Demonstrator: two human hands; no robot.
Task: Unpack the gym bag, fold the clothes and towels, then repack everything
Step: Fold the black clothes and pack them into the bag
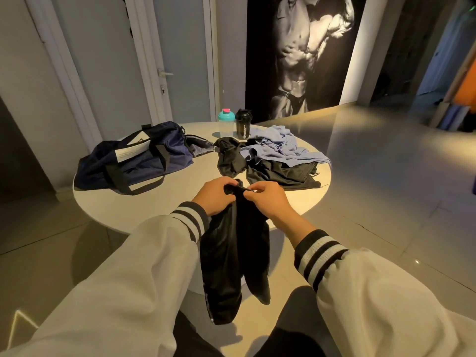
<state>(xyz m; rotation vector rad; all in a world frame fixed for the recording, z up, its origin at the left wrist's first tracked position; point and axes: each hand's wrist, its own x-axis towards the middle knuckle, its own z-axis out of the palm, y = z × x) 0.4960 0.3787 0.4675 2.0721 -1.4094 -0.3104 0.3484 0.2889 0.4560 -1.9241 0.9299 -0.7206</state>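
A black garment [231, 258] hangs down in front of me over the near edge of the round table [164, 202]. My left hand [215, 195] grips its top edge on the left, and my right hand [268, 198] pinches the same edge on the right. The navy gym bag [136, 158] lies open on the table's left side. At the back right a light blue cloth [280, 148] lies crumpled over black clothes [280, 173]. Another bunched black garment [230, 158] sits beside them.
Two shaker bottles stand at the table's far edge, a teal one [226, 119] and a black one [243, 124]. Behind are white doors [180, 60] and a large wall poster [304, 52]. Glossy tiled floor [386, 176] stretches to the right.
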